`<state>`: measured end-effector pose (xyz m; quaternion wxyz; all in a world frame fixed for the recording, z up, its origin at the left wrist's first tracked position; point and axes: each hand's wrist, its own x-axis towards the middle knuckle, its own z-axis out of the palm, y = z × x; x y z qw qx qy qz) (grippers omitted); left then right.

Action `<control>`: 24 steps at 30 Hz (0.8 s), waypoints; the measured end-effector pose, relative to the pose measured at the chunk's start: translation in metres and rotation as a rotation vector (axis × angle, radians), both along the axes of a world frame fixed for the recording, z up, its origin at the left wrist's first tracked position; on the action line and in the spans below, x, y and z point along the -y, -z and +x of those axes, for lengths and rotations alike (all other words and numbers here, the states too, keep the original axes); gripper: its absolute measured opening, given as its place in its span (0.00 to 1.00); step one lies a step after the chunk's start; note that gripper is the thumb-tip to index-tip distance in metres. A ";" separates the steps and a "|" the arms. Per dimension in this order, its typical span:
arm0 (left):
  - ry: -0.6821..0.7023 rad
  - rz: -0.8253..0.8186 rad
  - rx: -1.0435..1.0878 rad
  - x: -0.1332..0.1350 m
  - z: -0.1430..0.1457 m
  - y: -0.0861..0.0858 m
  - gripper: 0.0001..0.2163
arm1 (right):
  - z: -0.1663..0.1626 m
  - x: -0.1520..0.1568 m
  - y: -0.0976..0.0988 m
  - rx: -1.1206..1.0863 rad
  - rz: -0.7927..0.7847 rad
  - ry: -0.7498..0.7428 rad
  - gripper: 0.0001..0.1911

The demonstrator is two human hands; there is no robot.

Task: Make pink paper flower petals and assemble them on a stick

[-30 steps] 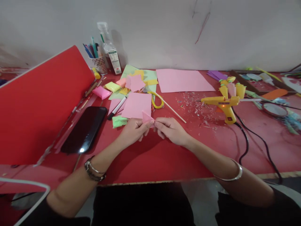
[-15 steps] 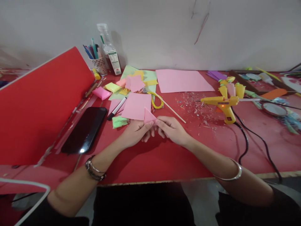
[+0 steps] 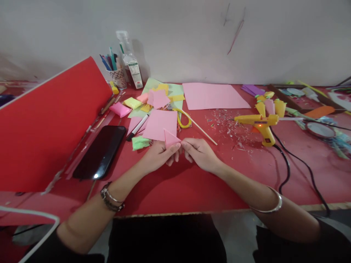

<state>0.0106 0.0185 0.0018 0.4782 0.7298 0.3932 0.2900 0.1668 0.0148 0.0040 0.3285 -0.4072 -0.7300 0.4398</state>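
My left hand (image 3: 159,156) pinches the folded pink paper (image 3: 170,138) under its thumb; my right hand (image 3: 201,153), fingertips closed, grips its narrow tip. The paper lies between my 2 hands, mostly at the left, its long axis slanting down rightward to that tip.

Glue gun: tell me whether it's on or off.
On, it seems: a small orange light glows on the glue gun. Whether it is hot, I cannot tell.
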 end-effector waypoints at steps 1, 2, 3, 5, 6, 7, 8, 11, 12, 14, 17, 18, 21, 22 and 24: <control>0.003 -0.026 -0.002 0.000 0.000 0.000 0.20 | 0.000 0.000 0.000 -0.007 -0.008 -0.001 0.16; 0.001 -0.050 -0.002 0.001 0.001 0.001 0.21 | 0.000 0.001 0.000 -0.015 -0.017 -0.001 0.16; -0.005 -0.069 -0.001 0.001 0.002 0.001 0.21 | -0.001 0.001 0.000 -0.021 -0.025 -0.001 0.16; -0.027 -0.079 0.003 0.003 0.003 0.000 0.21 | -0.001 0.002 -0.001 -0.033 -0.034 0.001 0.15; -0.041 -0.071 0.001 0.004 0.003 -0.001 0.21 | -0.001 0.002 -0.001 -0.037 -0.035 0.003 0.14; -0.056 -0.059 -0.002 0.004 0.004 -0.002 0.21 | -0.001 0.002 -0.001 -0.038 -0.033 0.007 0.14; -0.069 -0.048 -0.005 0.005 0.004 -0.003 0.22 | -0.001 0.002 -0.002 -0.036 -0.028 0.012 0.14; -0.085 -0.017 -0.010 0.004 0.004 -0.004 0.21 | 0.001 0.001 -0.002 -0.017 -0.007 0.008 0.13; -0.086 0.001 -0.015 0.004 0.004 -0.004 0.21 | 0.002 0.000 -0.002 -0.013 -0.003 -0.002 0.14; -0.093 0.052 -0.019 0.003 0.004 -0.003 0.19 | 0.003 -0.001 -0.001 -0.025 -0.003 -0.034 0.14; -0.131 0.121 0.006 0.002 0.003 -0.002 0.17 | 0.002 -0.001 0.001 -0.058 -0.028 -0.068 0.14; -0.139 0.131 0.010 0.002 0.002 -0.001 0.17 | 0.002 -0.001 0.002 -0.066 -0.036 -0.070 0.14; -0.140 0.136 -0.008 0.002 0.001 -0.001 0.18 | 0.000 0.000 0.003 -0.067 -0.044 -0.065 0.14; -0.137 0.129 -0.010 0.003 0.001 -0.001 0.18 | 0.000 0.001 0.002 -0.063 -0.040 -0.062 0.14; -0.133 0.083 0.019 0.003 0.001 0.000 0.18 | 0.000 0.001 0.000 -0.052 -0.036 -0.056 0.14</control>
